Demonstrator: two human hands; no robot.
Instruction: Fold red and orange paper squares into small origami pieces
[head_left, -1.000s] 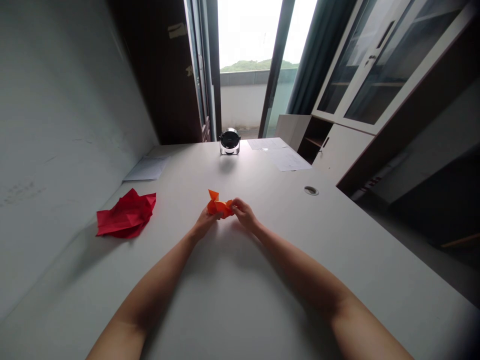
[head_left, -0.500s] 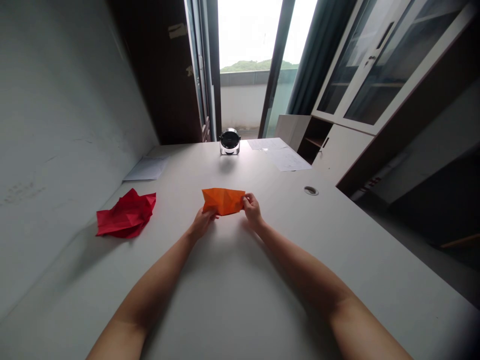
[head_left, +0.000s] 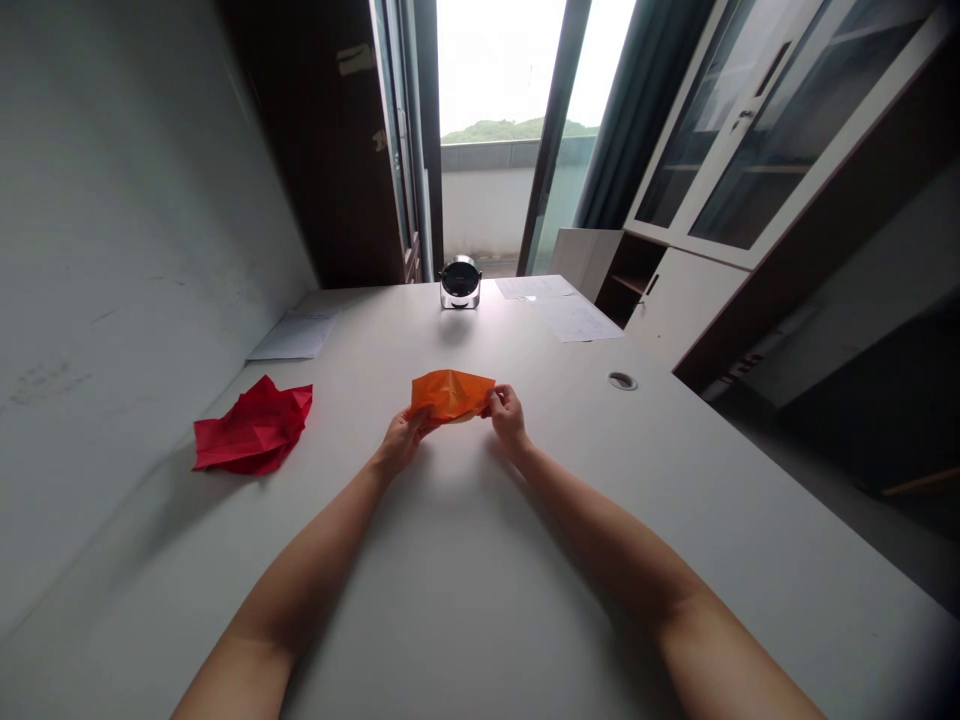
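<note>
A creased orange paper (head_left: 451,392) is held just above the white table (head_left: 465,560), spread out between both hands. My left hand (head_left: 401,438) pinches its lower left corner. My right hand (head_left: 505,412) pinches its right edge. The sheet bulges upward in the middle and hides the fingertips behind it.
A crumpled red paper (head_left: 251,430) lies at the left near the wall. A small round black and silver device (head_left: 459,282) stands at the far end. White sheets (head_left: 294,335) and more white sheets (head_left: 570,315) lie near it. A cable hole (head_left: 622,380) sits at the right.
The orange paper went from a small folded bundle to a spread sheet as my hands pulled apart. It now bulges upward more than half a second ago.
</note>
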